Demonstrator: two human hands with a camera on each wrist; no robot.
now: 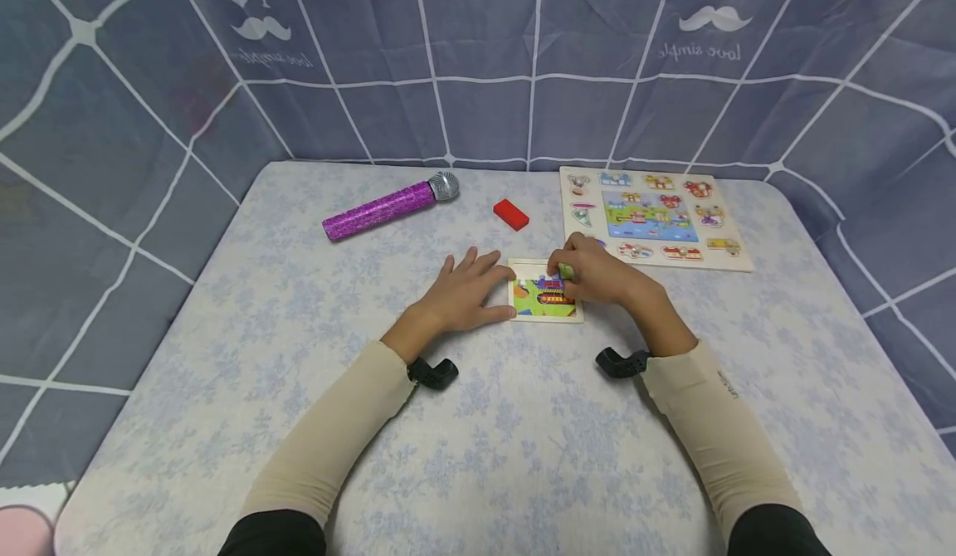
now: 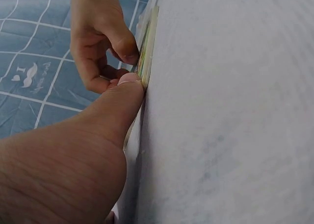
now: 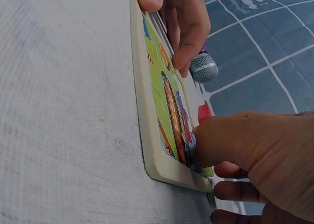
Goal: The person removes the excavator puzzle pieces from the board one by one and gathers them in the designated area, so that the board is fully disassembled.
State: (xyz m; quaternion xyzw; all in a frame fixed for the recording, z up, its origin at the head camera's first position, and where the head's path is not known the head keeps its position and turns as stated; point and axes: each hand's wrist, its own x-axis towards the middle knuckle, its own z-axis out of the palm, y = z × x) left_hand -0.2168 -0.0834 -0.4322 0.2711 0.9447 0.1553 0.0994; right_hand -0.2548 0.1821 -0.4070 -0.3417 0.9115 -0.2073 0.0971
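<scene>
A small jigsaw puzzle in a pale wooden tray (image 1: 545, 319) lies flat on the table, its picture showing an orange and purple tracked vehicle on green. My left hand (image 1: 465, 297) rests at the tray's left side, fingers spread and fairly straight, with thumb and index finger touching its edge. Over the tray's upper right corner, my right hand (image 1: 597, 274) pinches a green puzzle piece (image 1: 566, 271) between curled fingers and thumb. Those fingers hide most of the piece. The right wrist view shows the tray (image 3: 147, 145) from the side, with the right thumb low over the picture.
Behind the right hand lies a larger wooden puzzle board (image 1: 735, 259) with vehicle pieces. A red block (image 1: 511, 214) sits beyond the tray. Further left is a purple glitter microphone (image 1: 388, 209). A grey-blue checked curtain (image 1: 485, 116) stands behind the table (image 1: 478, 456).
</scene>
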